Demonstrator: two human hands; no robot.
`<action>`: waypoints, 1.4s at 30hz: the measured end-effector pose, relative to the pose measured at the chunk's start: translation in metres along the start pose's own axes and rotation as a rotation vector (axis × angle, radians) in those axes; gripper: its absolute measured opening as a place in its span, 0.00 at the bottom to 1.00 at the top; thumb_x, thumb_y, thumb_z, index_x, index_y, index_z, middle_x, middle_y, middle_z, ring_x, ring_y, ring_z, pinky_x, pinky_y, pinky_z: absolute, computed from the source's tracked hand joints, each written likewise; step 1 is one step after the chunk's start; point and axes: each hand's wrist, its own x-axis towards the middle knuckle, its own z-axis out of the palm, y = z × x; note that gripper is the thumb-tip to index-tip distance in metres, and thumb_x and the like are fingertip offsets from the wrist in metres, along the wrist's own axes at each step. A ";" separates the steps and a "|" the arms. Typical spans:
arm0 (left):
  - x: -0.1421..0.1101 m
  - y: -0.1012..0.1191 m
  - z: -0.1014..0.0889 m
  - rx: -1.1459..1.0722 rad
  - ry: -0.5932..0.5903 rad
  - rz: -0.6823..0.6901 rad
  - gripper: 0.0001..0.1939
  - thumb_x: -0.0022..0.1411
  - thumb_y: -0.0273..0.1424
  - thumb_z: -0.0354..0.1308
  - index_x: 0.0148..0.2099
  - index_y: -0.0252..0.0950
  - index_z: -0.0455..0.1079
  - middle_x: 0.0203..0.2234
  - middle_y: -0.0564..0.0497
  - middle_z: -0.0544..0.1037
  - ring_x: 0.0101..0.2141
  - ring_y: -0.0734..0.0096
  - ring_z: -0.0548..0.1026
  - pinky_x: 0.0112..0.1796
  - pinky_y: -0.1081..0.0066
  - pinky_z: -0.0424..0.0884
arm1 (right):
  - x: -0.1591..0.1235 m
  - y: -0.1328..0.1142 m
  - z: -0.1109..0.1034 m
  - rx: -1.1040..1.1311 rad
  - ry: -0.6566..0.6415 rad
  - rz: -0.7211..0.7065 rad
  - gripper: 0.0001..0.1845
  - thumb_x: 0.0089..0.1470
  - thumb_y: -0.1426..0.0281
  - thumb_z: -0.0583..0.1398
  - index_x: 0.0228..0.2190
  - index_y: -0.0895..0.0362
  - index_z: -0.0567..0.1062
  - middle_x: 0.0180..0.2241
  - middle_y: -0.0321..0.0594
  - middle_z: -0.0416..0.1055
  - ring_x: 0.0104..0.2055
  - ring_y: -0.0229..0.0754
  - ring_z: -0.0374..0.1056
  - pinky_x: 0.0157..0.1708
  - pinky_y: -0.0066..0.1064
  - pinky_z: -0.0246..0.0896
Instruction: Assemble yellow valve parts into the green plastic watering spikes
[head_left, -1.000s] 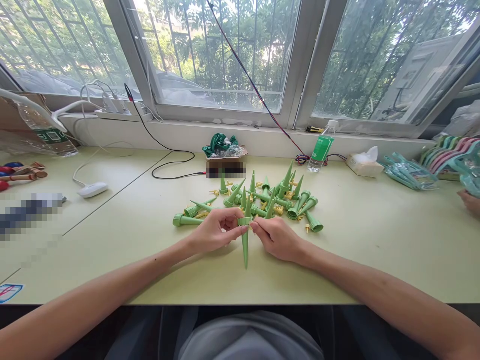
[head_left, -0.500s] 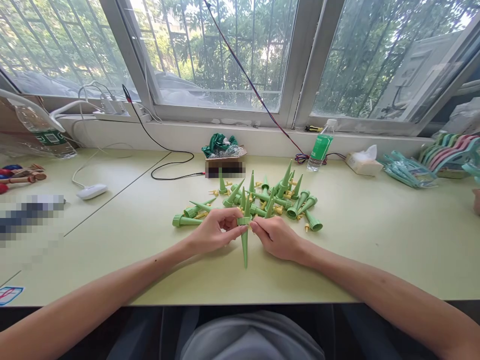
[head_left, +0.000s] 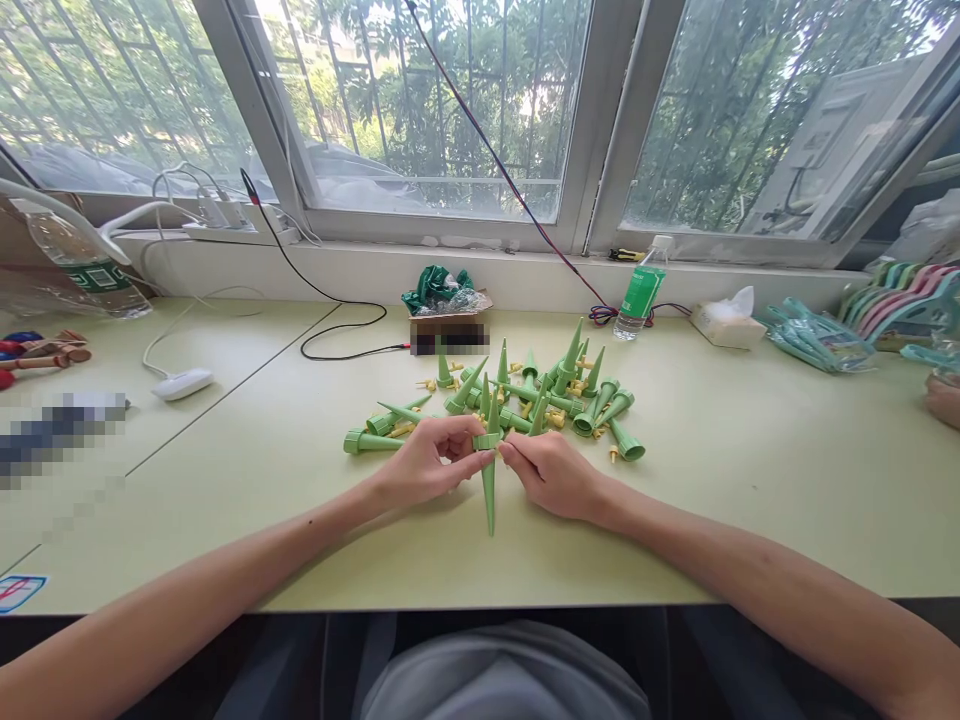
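My left hand [head_left: 427, 460] is closed, thumb and fingers pinching a green plastic watering spike [head_left: 489, 490] by its ribbed collar. The spike hangs tip down above the table, close to the front of a heap. My right hand [head_left: 559, 474] is closed too, its thumb and forefinger meeting at the collar's right side on a small yellow valve [head_left: 500, 452], mostly hidden by the fingertips. Behind both hands spreads the heap of green spikes [head_left: 571, 360], some upright, others lying down. Small yellow valves [head_left: 613, 454] are scattered among them.
Behind the heap sits a small box [head_left: 442, 312] with green wrapping. A water bottle [head_left: 641, 290], tissue pack [head_left: 727, 318] and bagged teal items [head_left: 817, 338] stand right. A white mouse [head_left: 184, 384] lies left. At the right edge, another person's hand [head_left: 943, 398] partly shows.
My two hands and the spike keep almost the same position. At the right edge, the other person's hand and a teal item have come farther into view.
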 end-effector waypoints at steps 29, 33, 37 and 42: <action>0.000 0.001 0.001 0.001 0.019 0.037 0.12 0.63 0.37 0.63 0.38 0.32 0.70 0.16 0.60 0.64 0.17 0.81 0.64 0.19 0.77 0.60 | 0.000 -0.002 -0.001 0.065 0.004 0.007 0.19 0.69 0.65 0.48 0.24 0.54 0.55 0.19 0.29 0.49 0.21 0.34 0.44 0.25 0.28 0.42; 0.000 0.000 0.000 0.036 0.018 0.064 0.11 0.64 0.36 0.62 0.38 0.32 0.71 0.17 0.59 0.64 0.18 0.81 0.63 0.20 0.77 0.60 | 0.000 -0.002 -0.001 0.100 0.004 0.008 0.19 0.69 0.65 0.47 0.24 0.54 0.57 0.19 0.29 0.51 0.21 0.33 0.47 0.25 0.28 0.42; 0.000 -0.001 0.001 0.062 0.021 0.078 0.10 0.64 0.35 0.62 0.37 0.31 0.71 0.17 0.59 0.65 0.18 0.81 0.63 0.21 0.77 0.60 | 0.000 -0.001 -0.001 0.118 0.005 0.009 0.20 0.69 0.64 0.48 0.24 0.54 0.58 0.19 0.29 0.52 0.20 0.33 0.49 0.25 0.28 0.43; 0.000 -0.004 0.000 0.077 0.031 0.104 0.09 0.64 0.34 0.62 0.38 0.31 0.71 0.17 0.60 0.64 0.19 0.81 0.62 0.21 0.77 0.59 | 0.000 0.001 -0.001 0.141 0.005 0.012 0.20 0.69 0.64 0.48 0.24 0.55 0.59 0.19 0.29 0.52 0.20 0.33 0.49 0.25 0.28 0.44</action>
